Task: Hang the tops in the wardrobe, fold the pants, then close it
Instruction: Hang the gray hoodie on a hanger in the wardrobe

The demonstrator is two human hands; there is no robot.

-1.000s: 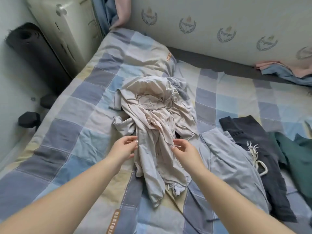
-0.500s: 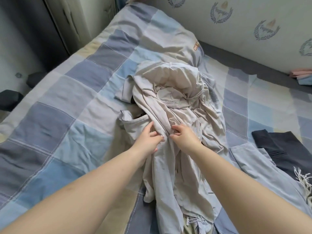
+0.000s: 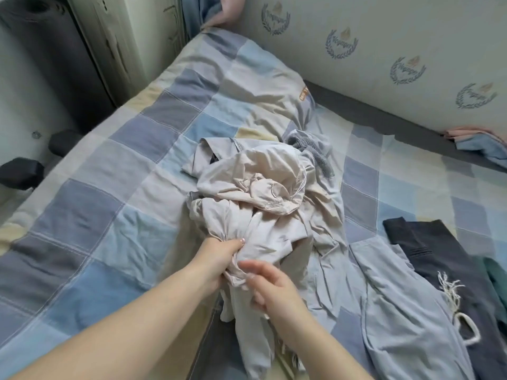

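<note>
With our left hand [image 3: 219, 259] we gripped a bunched fold of the beige top [image 3: 263, 204] heaped mid-bed on the checked quilt [image 3: 90, 215], while our right hand [image 3: 271, 286], fingers loosely spread, touched it.

I see my left hand [image 3: 219, 256] gripping a bunched beige top [image 3: 260, 209] on a checked bed [image 3: 109, 187]. My right hand [image 3: 270, 286] hovers blurred just beside it. Pale blue pants [image 3: 406, 311] lie alongside, touching dark pants [image 3: 428, 248].

Bed with checked blue-grey quilt [image 3: 131, 165]; pale padded wall panel [image 3: 384, 28] with crest prints behind; white cabinet [image 3: 131, 37] left, soft daylight.
</note>
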